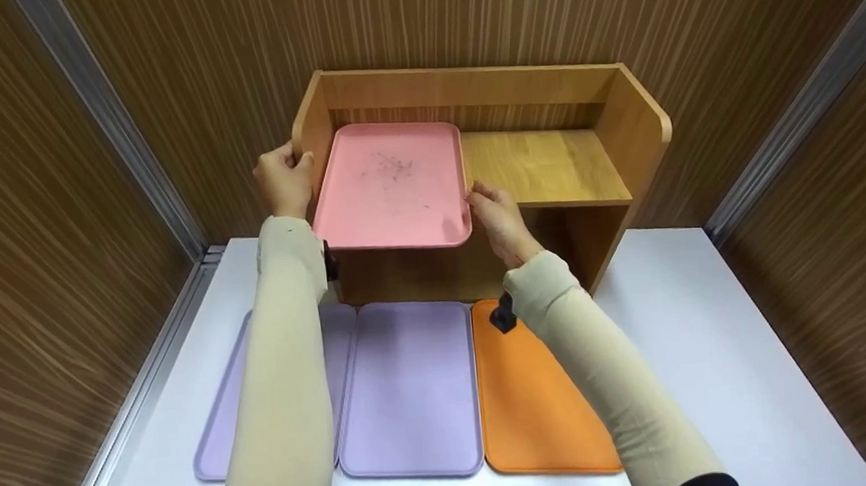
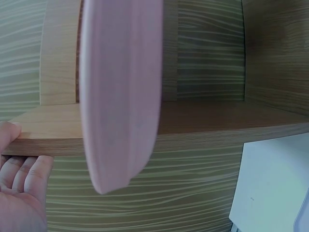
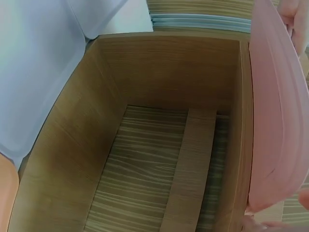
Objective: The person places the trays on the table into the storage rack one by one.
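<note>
A pink tray (image 1: 400,200) with dark scuff marks lies on the upper left part of a wooden shelf unit (image 1: 548,164), its front edge jutting past the board. My right hand (image 1: 503,224) pinches the tray's right rim near the front corner. On the other side, my left hand (image 1: 284,181) grips the shelf unit's left side panel. The left wrist view shows that hand's thumb on one face of the panel and the fingers (image 2: 36,176) on the other. Only a little of the right hand appears at the lower right of the right wrist view.
On the white table (image 1: 678,318), in front of the unit, two purple trays (image 1: 412,394) and an orange tray (image 1: 533,410) lie side by side. My sleeves partly cover the outer two. Wood-patterned walls (image 1: 833,143) stand on three sides.
</note>
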The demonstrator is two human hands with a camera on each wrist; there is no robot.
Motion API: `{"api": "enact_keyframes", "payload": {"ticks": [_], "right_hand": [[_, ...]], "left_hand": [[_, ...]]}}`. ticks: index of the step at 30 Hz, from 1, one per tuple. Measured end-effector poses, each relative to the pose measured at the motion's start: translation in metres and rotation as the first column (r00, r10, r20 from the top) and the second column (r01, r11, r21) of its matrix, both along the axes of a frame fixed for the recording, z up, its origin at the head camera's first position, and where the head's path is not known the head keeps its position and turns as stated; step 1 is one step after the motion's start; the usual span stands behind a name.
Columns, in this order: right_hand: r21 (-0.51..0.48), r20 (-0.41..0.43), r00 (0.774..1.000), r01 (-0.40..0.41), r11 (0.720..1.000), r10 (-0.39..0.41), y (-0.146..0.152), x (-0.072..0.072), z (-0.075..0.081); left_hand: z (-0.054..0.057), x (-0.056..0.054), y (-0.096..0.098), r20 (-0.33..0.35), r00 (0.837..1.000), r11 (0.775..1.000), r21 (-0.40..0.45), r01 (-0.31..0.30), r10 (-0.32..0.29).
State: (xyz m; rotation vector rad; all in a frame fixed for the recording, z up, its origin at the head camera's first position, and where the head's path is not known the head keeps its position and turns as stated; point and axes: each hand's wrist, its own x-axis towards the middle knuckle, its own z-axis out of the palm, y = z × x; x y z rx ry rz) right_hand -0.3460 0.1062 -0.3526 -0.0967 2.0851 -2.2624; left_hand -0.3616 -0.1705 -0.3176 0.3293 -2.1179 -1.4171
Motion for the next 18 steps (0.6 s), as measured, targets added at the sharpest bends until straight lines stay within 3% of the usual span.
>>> {"api": "enact_keyframes", "payload": {"ticks": [9, 13, 18], "right_hand": [[0.081, -0.137, 0.991, 0.022, 0.996, -0.01, 0.035, 0.028, -0.027], [0.122, -0.125, 0.992, 0.012, 0.992, 0.003, 0.052, 0.04, -0.044], [0.076, -0.083, 0.997, 0.015, 0.997, -0.009, 0.074, 0.052, -0.069]], "left_hand": [[-0.001, -0.001, -0.003, -0.001, 1.0, 1.0, 0.014, -0.003, 0.003], [-0.001, 0.0, -0.003, 0.01, 1.0, 1.0, 0.01, 0.002, -0.002], [-0.001, 0.0, 0.0, -0.003, 1.0, 1.0, 0.019, 0.018, -0.018]]}}
